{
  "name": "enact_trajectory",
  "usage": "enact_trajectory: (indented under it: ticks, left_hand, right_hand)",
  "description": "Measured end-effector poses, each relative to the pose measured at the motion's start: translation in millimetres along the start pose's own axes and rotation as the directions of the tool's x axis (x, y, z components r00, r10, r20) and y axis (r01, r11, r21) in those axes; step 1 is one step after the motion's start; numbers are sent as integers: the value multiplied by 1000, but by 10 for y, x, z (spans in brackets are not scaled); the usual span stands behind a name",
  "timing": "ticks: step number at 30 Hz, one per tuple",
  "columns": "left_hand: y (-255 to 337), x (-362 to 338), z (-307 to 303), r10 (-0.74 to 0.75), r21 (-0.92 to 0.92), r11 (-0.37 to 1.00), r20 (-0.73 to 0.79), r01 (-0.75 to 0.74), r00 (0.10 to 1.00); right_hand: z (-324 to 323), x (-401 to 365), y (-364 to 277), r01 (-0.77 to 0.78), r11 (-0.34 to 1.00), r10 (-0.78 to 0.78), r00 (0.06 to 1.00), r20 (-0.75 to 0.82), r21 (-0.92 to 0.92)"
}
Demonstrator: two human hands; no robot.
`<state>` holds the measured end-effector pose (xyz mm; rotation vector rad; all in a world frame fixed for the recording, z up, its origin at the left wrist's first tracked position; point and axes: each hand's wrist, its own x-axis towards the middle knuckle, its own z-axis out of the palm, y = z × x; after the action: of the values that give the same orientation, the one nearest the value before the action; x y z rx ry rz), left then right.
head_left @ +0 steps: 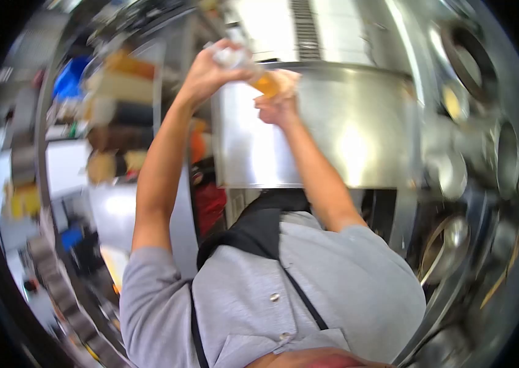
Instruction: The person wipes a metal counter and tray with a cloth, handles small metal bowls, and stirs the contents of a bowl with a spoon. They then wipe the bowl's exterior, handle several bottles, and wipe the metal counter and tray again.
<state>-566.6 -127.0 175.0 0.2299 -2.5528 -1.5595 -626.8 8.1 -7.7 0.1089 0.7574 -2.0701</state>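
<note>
Both my hands are raised over the far left of the steel counter (370, 122), close together and blurred by motion. A tilted container with amber contents (264, 84), probably a bottle, lies between them. My left hand (210, 72) is closed around its whitish upper end (232, 58); whether that is a cap, a cloth or the container itself, I cannot make out. My right hand (280, 101) is closed on the amber lower end, its fingers wrapped round it.
On the right, pans (471, 61) and a ladle (454, 236) stand among metal bowls. Shelving with blurred containers (121, 86) and a blue item (71, 78) runs down the left. A floor drain grate (305, 30) lies beyond the counter. Something red (209, 205) sits under the left side.
</note>
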Motion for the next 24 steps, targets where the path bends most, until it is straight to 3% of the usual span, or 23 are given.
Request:
enact_trajectory:
  ticks: [1,2,3,5,7,8,9,11,12,13,15,17,23,24]
  left_hand:
    - [28,-19,-234,-53,121,991,-74,62,996]
    - [79,-8,-463,26,158,987,-160,0,987]
    - [184,22,-683,18,171,985,-223,21,975]
    - [187,122,-1206,178,446,895,-413,28,893]
    - [340,157,-1402,277,526,835,-655,162,703]
    - [88,254,-1730,342,588,797,-625,135,702]
    - [256,253,-1691,347,591,796,-627,135,697]
    - [584,297,-1639,-57,421,720,-756,551,652]
    - [377,366,-1794,98,623,538,-715,568,692]
    - [193,453,-1932,102,623,539,-716,567,691]
    - [107,535,-2003,-58,578,302,-783,758,620]
    - [6,549,-2005,-73,545,321,-802,775,593]
    - [-109,614,-1996,-187,587,125,-778,800,600]
    - [4,623,-2008,-322,570,139,-748,810,581]
  right_hand:
    - [-92,-17,-71,-233,972,226,957,179,18]
    - [53,7,-2,-152,958,106,975,193,244]
    - [7,24,75,-145,943,56,956,287,300]
    - [62,-176,128,-90,986,71,988,136,142]
    - [-69,-240,257,-170,969,150,981,121,178]
    - [-125,-282,302,-240,947,225,970,92,215]
    - [-105,-353,309,-241,947,225,969,99,211]
    - [-47,-463,326,-167,983,170,985,-30,81]
    - [-86,-470,322,-158,984,162,986,-36,85]
    - [-140,-478,301,-155,984,158,987,-32,84]
    - [-208,-507,217,-110,993,111,993,-25,45]
    - [-310,-488,118,-116,990,120,991,-50,75]
    - [-355,-551,-167,-39,998,41,998,-47,48]
    - [-368,-517,-163,-38,998,41,998,-48,46]
